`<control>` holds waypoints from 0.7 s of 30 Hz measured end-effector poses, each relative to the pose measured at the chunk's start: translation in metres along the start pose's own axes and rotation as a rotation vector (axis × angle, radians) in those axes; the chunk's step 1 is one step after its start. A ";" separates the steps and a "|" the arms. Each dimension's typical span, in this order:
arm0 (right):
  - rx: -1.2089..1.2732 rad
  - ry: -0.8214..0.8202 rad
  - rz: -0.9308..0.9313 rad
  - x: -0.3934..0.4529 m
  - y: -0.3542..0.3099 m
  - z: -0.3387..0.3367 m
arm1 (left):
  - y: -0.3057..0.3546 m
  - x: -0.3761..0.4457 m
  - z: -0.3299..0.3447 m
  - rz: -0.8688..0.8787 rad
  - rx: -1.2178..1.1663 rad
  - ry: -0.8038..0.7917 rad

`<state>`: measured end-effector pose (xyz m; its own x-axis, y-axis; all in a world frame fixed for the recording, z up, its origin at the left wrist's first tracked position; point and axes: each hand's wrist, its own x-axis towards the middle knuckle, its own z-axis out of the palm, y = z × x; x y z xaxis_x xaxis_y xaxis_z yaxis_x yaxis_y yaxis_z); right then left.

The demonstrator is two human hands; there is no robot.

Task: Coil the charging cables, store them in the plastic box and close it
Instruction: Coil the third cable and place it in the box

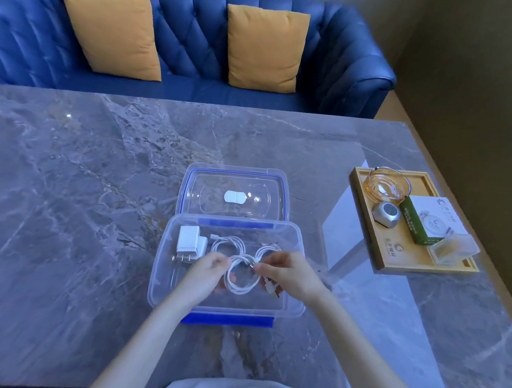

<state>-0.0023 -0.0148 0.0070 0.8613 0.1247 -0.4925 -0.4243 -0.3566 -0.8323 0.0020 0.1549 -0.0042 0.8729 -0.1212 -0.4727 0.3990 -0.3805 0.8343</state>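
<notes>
A clear plastic box (160, 266) with blue clips stands open on the marble table, its lid (279, 196) lying flat just behind it. Inside at the left lies a white charger plug (190, 240), and coiled white cables (231, 243) rest along the back. My left hand (206, 270) and my right hand (284, 274) are both over the box, each pinching one side of a white coiled cable (236, 285). The cable's connector ends hang beside my right hand.
A wooden tray (398, 257) at the right holds a glass bowl (388, 184), a grey round object (385, 215), a green-and-white carton (427, 223) and a small clear container (452, 248). A blue sofa (187, 46) with two yellow cushions stands beyond the table's far edge.
</notes>
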 end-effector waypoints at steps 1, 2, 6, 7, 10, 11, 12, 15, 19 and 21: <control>-0.040 0.021 0.010 0.005 0.002 0.003 | -0.004 0.002 -0.002 0.006 0.019 0.015; -0.090 0.038 0.018 0.009 0.004 0.005 | -0.007 0.004 -0.004 0.002 0.047 0.012; -0.208 0.075 0.061 0.021 0.009 0.015 | -0.017 0.016 -0.011 -0.075 0.164 -0.011; -0.214 0.083 0.081 0.024 0.012 0.017 | -0.018 0.018 -0.011 -0.084 0.210 -0.006; -0.254 0.098 0.118 0.031 0.023 0.023 | -0.018 0.024 -0.012 -0.081 0.336 0.004; -0.282 0.098 0.119 0.033 0.026 0.025 | -0.017 0.026 -0.011 -0.090 0.352 0.002; -0.311 0.096 0.115 0.033 0.028 0.027 | -0.017 0.027 -0.010 -0.102 0.359 -0.001; -0.314 0.112 0.126 0.036 0.035 0.030 | -0.017 0.028 -0.006 -0.128 0.353 -0.004; -0.322 0.157 0.124 0.038 0.035 0.030 | -0.018 0.029 -0.001 -0.099 0.447 -0.012; -0.325 0.172 0.123 0.037 0.035 0.029 | -0.019 0.030 0.001 -0.097 0.473 -0.008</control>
<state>0.0068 0.0044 -0.0475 0.8556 -0.0845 -0.5107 -0.4403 -0.6376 -0.6321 0.0206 0.1579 -0.0347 0.8349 -0.0713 -0.5458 0.3050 -0.7655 0.5666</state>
